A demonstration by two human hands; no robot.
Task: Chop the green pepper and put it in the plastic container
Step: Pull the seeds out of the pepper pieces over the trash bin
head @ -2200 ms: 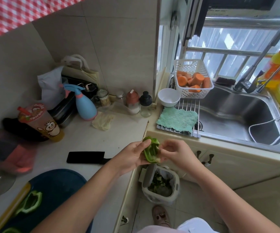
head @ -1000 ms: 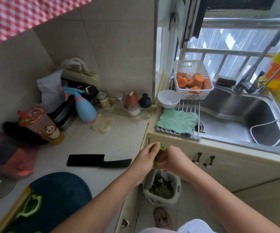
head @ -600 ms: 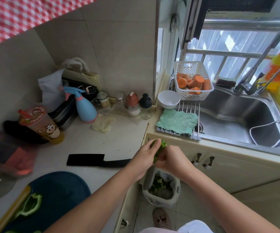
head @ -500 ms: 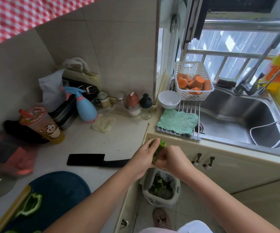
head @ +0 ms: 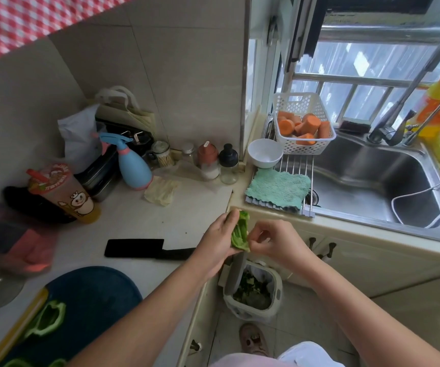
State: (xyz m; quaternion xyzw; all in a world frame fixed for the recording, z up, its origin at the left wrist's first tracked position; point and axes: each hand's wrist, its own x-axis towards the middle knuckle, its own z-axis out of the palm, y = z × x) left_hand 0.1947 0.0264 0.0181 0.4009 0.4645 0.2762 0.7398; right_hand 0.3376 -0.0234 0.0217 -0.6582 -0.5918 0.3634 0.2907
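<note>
My left hand (head: 217,241) grips a green pepper half (head: 240,233) over the counter's edge, above a small waste bin (head: 253,292) on the floor. My right hand (head: 274,241) pinches at the pepper's inner side with curled fingers. Another green pepper piece (head: 45,320) lies on the dark blue cutting board (head: 92,300) at the lower left. A black knife (head: 147,251) lies flat on the counter between board and hands. A white plastic basket (head: 302,123) holding orange carrot chunks stands by the window.
A white bowl (head: 265,156) and a teal cloth (head: 278,189) sit on the drying rack beside the steel sink (head: 377,181). A blue spray bottle (head: 133,166), jars, a drink cup (head: 64,192) and bags crowd the back left of the counter.
The pepper half has turned edge-on in my left hand, and my right hand's fingers have moved down to pinch its lower inner part. Both hands stay above the waste bin.
</note>
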